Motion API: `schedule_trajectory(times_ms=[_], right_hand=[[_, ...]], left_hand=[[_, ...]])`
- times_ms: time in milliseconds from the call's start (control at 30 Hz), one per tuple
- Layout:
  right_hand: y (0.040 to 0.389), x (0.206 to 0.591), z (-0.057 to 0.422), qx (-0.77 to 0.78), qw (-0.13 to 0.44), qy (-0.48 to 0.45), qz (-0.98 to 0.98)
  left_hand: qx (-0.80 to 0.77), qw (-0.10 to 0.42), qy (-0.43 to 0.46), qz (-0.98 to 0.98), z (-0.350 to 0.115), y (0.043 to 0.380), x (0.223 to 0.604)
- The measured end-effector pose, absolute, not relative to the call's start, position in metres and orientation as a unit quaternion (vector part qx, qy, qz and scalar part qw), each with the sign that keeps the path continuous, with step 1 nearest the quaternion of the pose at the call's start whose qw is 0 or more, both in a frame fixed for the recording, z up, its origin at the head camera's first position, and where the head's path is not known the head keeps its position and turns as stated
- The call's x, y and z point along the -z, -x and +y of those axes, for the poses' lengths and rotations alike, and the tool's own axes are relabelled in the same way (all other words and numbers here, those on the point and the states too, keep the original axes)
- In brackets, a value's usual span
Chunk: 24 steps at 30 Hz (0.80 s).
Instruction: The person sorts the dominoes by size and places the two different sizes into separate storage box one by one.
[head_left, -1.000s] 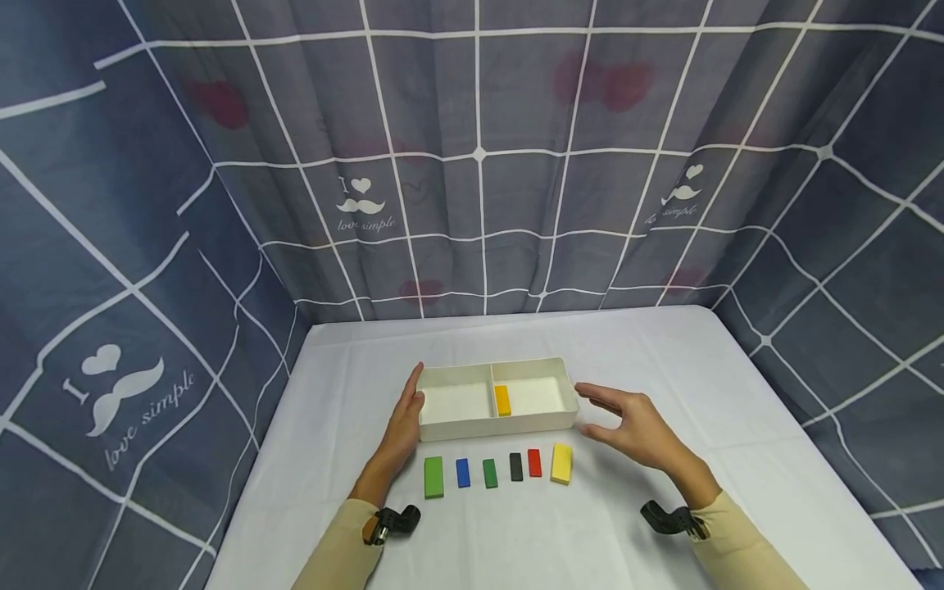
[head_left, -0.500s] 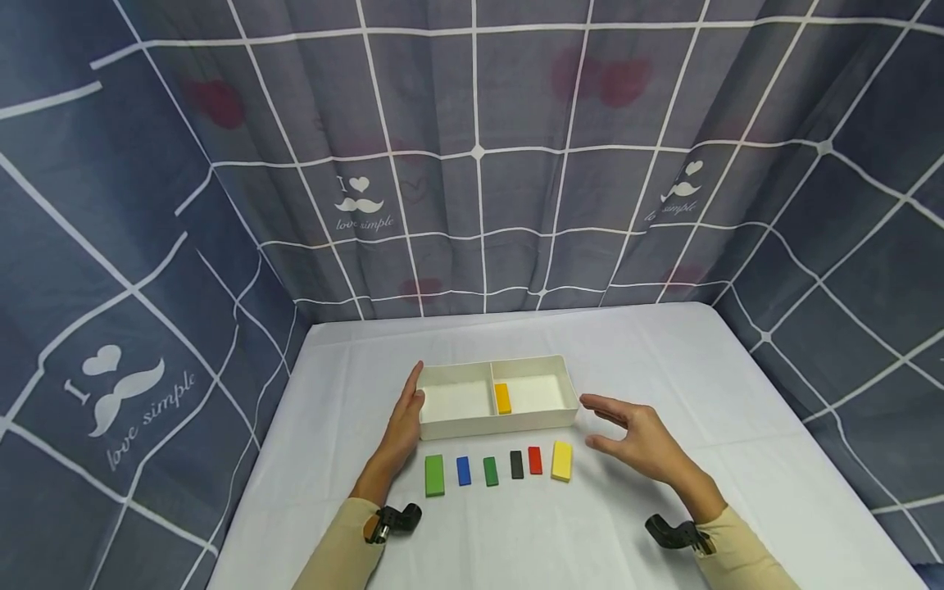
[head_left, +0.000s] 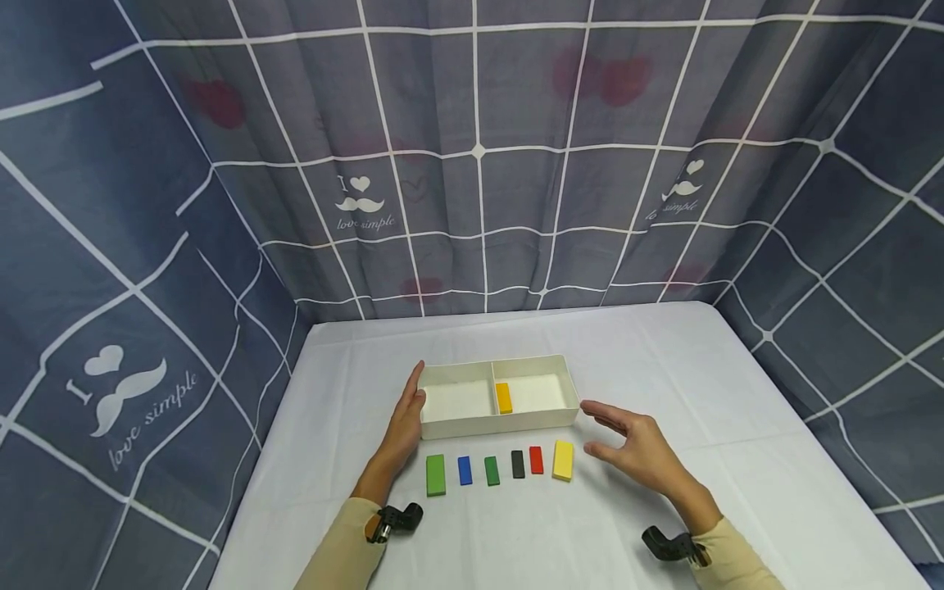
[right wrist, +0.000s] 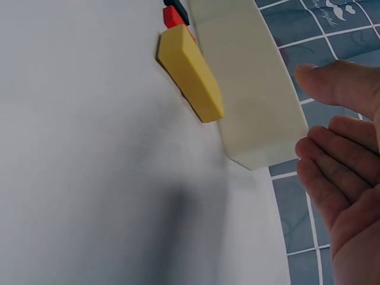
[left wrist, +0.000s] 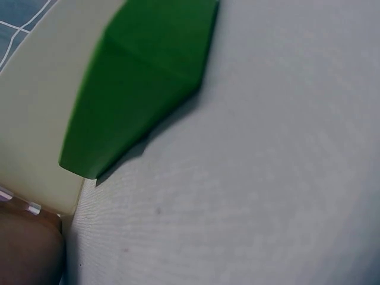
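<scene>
A cream box [head_left: 501,424] with two compartments stands mid-table in the head view. Against its left end lies my left hand [head_left: 402,426], fingers extended along the wall. My right hand [head_left: 637,447] is held beside the box's right end, thumb and fingers spread apart, holding nothing. One orange-yellow block [head_left: 505,398] is in the right compartment, beside the divider. In front of the box, a row runs left to right: light green block [head_left: 436,475], blue block [head_left: 465,470], dark green block [head_left: 492,471], black block [head_left: 518,465], red block [head_left: 536,460] and larger yellow block [head_left: 563,461].
A white cloth [head_left: 354,352] covers the table. Dark grid-patterned curtains [head_left: 442,188] enclose its back and sides. Black wrist cameras [head_left: 667,545] are strapped over both sleeves. The left wrist view shows a green block [left wrist: 136,83] close up, near the box wall [left wrist: 41,124].
My right hand has drawn slightly away from the box's right end, rightward and toward me. The left hand, box and blocks look unmoved.
</scene>
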State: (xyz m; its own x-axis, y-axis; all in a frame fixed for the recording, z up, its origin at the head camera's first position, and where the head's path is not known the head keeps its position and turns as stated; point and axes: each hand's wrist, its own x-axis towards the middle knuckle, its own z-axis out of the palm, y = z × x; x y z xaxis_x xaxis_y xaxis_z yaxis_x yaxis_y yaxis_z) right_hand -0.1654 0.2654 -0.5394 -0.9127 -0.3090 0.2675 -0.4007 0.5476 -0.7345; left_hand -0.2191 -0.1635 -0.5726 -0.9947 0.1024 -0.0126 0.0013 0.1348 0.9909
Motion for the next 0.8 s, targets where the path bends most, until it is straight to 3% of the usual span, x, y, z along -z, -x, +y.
schedule_trajectory(times_ms=[800], right_hand=[[0.148,0.571,0.244,-0.396,-0.003,-0.174,-0.901]], left_hand=[[-0.657,0.037,-0.039,0.752,-0.163,0.219,0.573]])
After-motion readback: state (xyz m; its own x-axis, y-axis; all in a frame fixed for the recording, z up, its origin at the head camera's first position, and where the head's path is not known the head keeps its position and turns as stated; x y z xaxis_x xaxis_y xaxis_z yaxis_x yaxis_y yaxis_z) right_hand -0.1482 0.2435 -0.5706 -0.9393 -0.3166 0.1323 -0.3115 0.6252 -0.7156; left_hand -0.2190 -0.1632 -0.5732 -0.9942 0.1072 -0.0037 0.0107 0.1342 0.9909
